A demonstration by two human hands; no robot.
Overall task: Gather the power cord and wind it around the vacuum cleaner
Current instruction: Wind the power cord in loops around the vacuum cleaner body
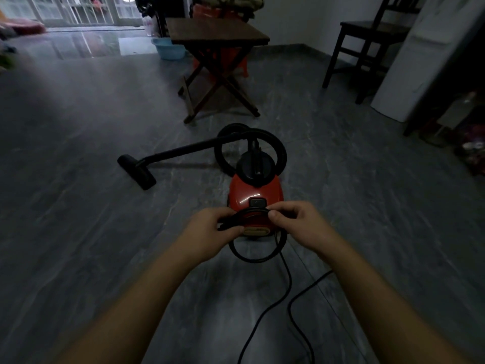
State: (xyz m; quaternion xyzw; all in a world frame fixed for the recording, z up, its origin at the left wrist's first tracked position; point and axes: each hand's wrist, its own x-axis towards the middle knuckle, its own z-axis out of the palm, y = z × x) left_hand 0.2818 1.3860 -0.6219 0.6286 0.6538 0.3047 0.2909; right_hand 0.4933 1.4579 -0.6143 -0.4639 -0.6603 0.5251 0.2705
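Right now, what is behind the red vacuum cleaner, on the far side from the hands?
Behind the red vacuum cleaner its black hose loops on the floor; farther back stands a folding wooden table. The vacuum cleaner body hides the floor directly behind it.

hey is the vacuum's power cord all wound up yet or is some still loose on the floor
Partly wound. Both hands, left hand and right hand, hold coils of the power cord by the vacuum cleaner; a long stretch still trails loose.

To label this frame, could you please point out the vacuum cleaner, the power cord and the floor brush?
vacuum cleaner [253, 191]: head view, red top shell.
power cord [287, 281]: head view, loose stretch on the floor.
floor brush [136, 172]: head view, black head.
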